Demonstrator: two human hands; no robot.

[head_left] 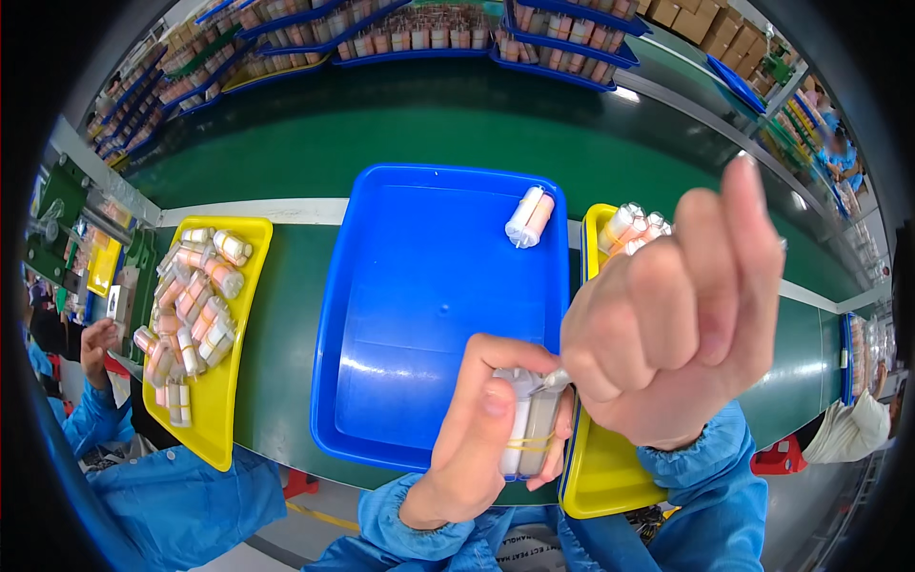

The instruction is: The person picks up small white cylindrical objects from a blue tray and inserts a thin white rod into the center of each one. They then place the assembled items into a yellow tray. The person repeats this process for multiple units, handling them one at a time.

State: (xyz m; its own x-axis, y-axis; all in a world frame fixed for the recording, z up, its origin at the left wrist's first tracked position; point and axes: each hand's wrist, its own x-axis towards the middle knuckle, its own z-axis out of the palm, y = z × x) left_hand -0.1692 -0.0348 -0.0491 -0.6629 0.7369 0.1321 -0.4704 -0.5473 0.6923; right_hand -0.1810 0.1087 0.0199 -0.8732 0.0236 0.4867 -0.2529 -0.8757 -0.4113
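Over the near right corner of the blue tray, my left hand (467, 443) is wrapped round a bundle of clear plastic-cased tubes (530, 429), one white and one grey, with yellow rubber bands about its middle. Close to the bundle's top is my right hand (667, 305), fingers curled in and one finger pointing up. A small pale bit shows between the two hands; what the right fingers hold is hidden. Inside the large blue tray (410, 286), a similar white and peach pair of tubes (530, 217) lies at the far right.
To the left, a yellow tray (243, 324) holds several such tubes. Another yellow tray (615, 477) with more tubes (631, 227) lies partly under my right arm. Stacked blue trays of tubes (419, 48) line the far side of the green bench (381, 110). A co-worker's hand (97, 345) shows at left.
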